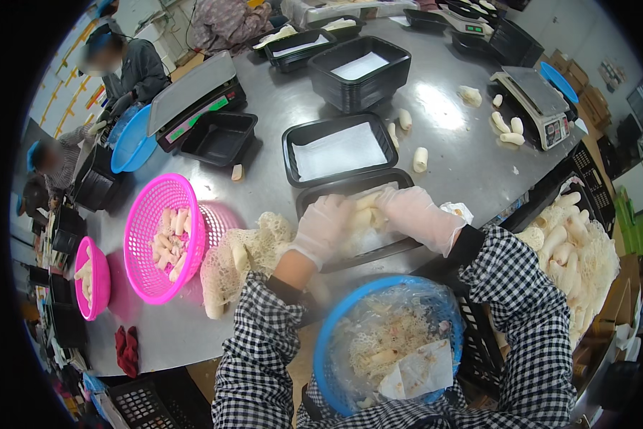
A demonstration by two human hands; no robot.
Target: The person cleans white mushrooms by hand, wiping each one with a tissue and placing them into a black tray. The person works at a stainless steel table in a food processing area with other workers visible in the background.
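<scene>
Both my hands wear thin translucent gloves and meet over a black plastic tray [305,206] at the table's near edge. Between them lies a pale bamboo mushroom stalk [368,201], slightly blurred. My left hand [325,228] grips its left end, and my right hand [419,219] closes on the right end. Under the fingers, more pale mushroom and a white liner partly show in the tray. Just beyond is a second black tray [340,150] with a white absorbent pad. Netted bamboo mushrooms [246,252] rest beside my left wrist.
Pink baskets [163,289] with stalk pieces stand left. A blue basin [326,348] of scraps sits below my hands. Mushrooms [568,257] fill a crate at right. Stacked trays [359,80], scales [192,102] and loose stalks [420,160] occupy the steel table. Other people work at far left.
</scene>
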